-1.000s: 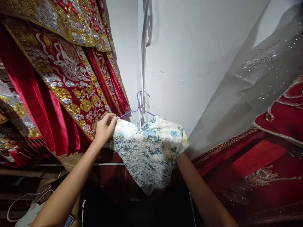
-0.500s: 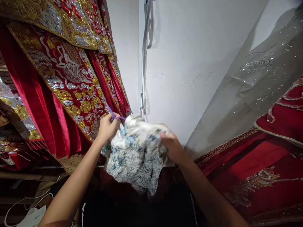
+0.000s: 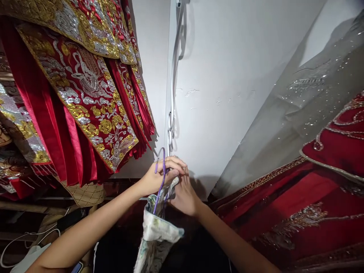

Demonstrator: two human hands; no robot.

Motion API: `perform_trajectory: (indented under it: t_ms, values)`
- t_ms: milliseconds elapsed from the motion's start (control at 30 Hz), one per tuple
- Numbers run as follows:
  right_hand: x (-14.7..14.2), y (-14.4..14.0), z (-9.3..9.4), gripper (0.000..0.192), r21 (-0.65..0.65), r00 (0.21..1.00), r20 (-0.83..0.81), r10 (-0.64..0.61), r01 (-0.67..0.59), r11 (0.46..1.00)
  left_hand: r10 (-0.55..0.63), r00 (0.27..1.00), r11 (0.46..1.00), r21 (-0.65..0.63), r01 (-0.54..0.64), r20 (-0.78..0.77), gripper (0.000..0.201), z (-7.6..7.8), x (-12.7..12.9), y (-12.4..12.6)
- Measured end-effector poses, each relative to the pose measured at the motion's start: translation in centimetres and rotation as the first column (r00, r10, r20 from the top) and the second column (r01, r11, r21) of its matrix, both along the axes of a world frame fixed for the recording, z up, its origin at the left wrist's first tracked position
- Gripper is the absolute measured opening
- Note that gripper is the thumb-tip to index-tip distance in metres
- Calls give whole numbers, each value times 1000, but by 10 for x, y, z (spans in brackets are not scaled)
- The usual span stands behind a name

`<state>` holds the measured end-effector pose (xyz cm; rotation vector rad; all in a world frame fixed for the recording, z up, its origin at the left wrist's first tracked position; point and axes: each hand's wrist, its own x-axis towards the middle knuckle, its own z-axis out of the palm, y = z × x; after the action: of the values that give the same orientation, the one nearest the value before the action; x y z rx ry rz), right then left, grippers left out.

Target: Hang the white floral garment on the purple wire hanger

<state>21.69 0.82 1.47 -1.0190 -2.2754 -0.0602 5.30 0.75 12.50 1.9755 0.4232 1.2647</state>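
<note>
White wall (image 3: 227, 76) flanked by red embroidered garments (image 3: 85, 94) hanging left.

We reach both arms up, our left hand (image 3: 159, 177) curled tight and our right hand (image 3: 184, 195) touching just beside it.

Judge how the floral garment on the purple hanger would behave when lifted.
The floral garment droops limp below both hands, so it is probably floppy and light. Its sheen suggests slippery cloth that could slide off the thin purple hanger. The left hand and right hand bunch it easily.
</note>
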Motion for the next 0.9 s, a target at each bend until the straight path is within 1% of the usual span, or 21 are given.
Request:
perform_trajectory:
  t_ms: [67, 133, 167, 233, 267, 333, 400, 433, 467, 500, 533, 567, 633, 667, 733, 767, 833, 867, 900]
  values:
    - [-4, -1, -6, 112, 106, 991, -122, -56, 70, 992, -34, 999, 999, -15, 34, 39, 17, 7, 10, -4]
    - [0, 2, 1, 112, 229, 954, -291, -69, 139, 963, -70, 996, 997, -15, 71, 57, 19, 17, 12, -7]
    - [4, 5, 10, 110, 290, 937, -347, -42, 150, 945, -81, 995, 997, -14, 82, 54, 21, 23, 12, -8]
    - [14, 11, 33, 108, 381, 912, -408, 41, 130, 915, -78, 997, 997, -3, 79, 26, 22, 34, 9, -10]
    - [20, 13, 46, 107, 400, 907, -415, 75, 108, 910, -67, 998, 998, 1, 67, -1, 23, 39, 7, -12]
    - [29, 17, 72, 101, 381, 915, -388, 113, 48, 923, -45, 997, 999, 11, 46, -67, 28, 45, 5, -15]
    - [36, 21, 89, 86, 291, 941, -299, 158, -68, 954, -37, 988, 998, 52, 45, -149, 31, 47, 3, -16]
    - [39, 23, 93, 73, 209, 950, -246, 192, -142, 968, -35, 981, 994, 94, 53, -191, 29, 47, 2, -16]
    - [42, 27, 94, 55, 99, 953, -215, 214, -197, 975, -31, 970, 987, 144, 67, -241, 25, 46, 0, -15]
    - [47, 30, 92, 36, -25, 954, -214, 209, -219, 975, -25, 954, 977, 194, 87, -300, 22, 46, -4, -14]
    - [52, 34, 88, 20, -154, 957, -233, 171, -210, 966, -14, 933, 966, 237, 106, -360, 20, 46, -8, -12]
    - [59, 37, 84, 16, -282, 959, -262, 109, -184, 942, 2, 908, 955, 270, 122, -418, 20, 47, -13, -10]
    - [74, 42, 74, 31, -483, 948, -318, -6, -157, 862, 29, 853, 940, 305, 154, -521, 20, 50, -25, -5]
    - [82, 42, 70, 36, -544, 939, -343, -25, -177, 820, 30, 831, 936, 308, 171, -555, 19, 52, -31, -3]
    - [98, 40, 65, 42, -608, 917, -398, -21, -247, 754, -6, 807, 942, 267, 203, -591, 19, 56, -40, 2]
    - [105, 38, 64, 43, -626, 901, -431, -34, -272, 731, -38, 806, 954, 217, 205, -591, 22, 58, -44, 4]
    - [119, 33, 64, 43, -655, 839, -527, -133, -302, 693, -86, 840, 985, 81, 152, -536, 35, 60, -51, 9]
    - [126, 32, 65, 41, -660, 781, -589, -207, -317, 681, -81, 866, 995, 16, 102, -494, 41, 60, -55, 12]
    - [132, 31, 66, 39, -653, 703, -652, -283, -331, 681, -48, 889, 999, -31, 38, -456, 45, 59, -59, 14]
